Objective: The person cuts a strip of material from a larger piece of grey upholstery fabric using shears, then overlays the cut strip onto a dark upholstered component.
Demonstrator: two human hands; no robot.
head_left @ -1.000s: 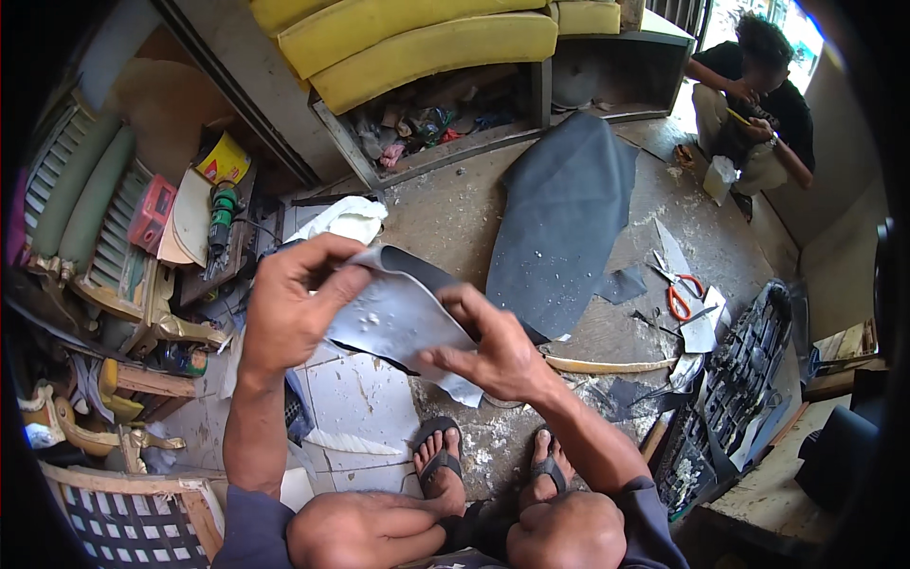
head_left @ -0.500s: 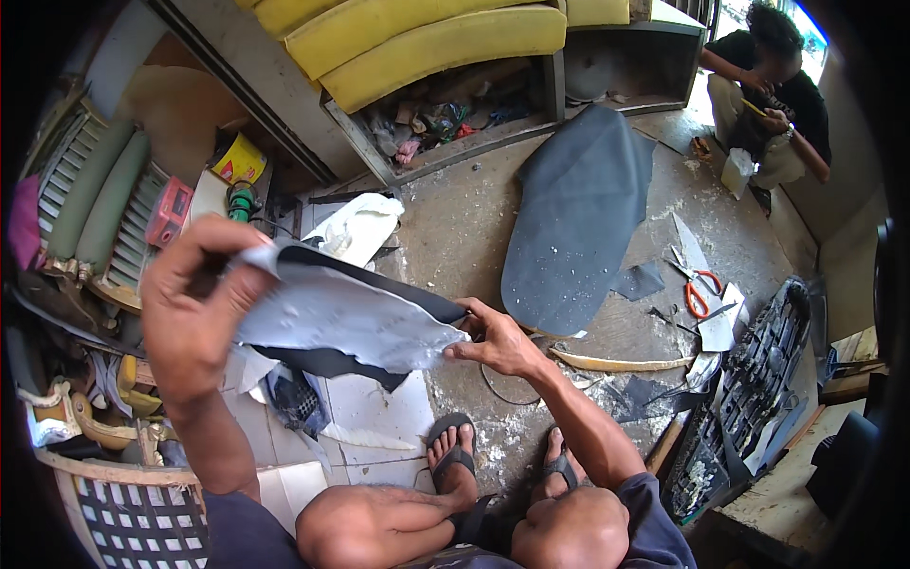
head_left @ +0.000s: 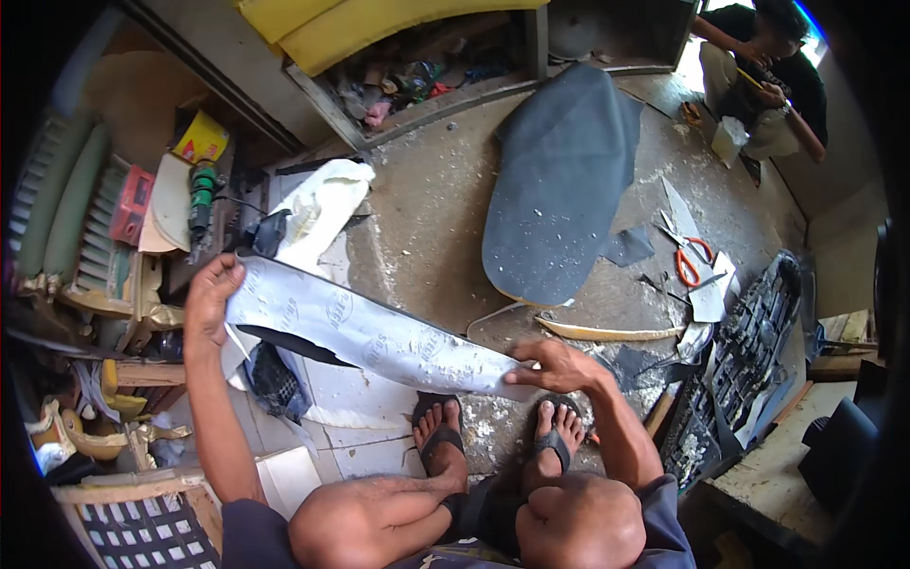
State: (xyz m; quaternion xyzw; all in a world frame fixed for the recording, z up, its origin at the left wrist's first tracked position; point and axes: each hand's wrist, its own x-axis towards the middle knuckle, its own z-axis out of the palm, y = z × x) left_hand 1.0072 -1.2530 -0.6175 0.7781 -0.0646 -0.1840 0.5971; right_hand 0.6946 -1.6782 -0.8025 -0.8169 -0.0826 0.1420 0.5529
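A long strip of synthetic leather (head_left: 379, 337), its pale printed backing facing me and its dark side showing at the edges, is stretched between my two hands. My left hand (head_left: 210, 296) pinches its left end, thumb on top. The right end is gripped by my right hand (head_left: 557, 368) between thumb and fingers, slightly blurred. A dark flap (head_left: 299, 348) of the same material hangs below the strip's left part. Beyond, a dark grey seat cover (head_left: 561, 190) lies spread on the floor.
Orange-handled scissors (head_left: 690, 264) lie right of the cover, by material scraps. A curved yellowish strip (head_left: 611, 330) is on the floor nearer me. A ribbed black seat base (head_left: 749, 370) leans at right. A green power tool (head_left: 201, 201) stands at left. Another person (head_left: 758, 85) crouches far right.
Both hands have lowered and moved apart, pulling the bunched strip out straight. The right hand shifted right and nearer me. My view has tilted slightly downward.
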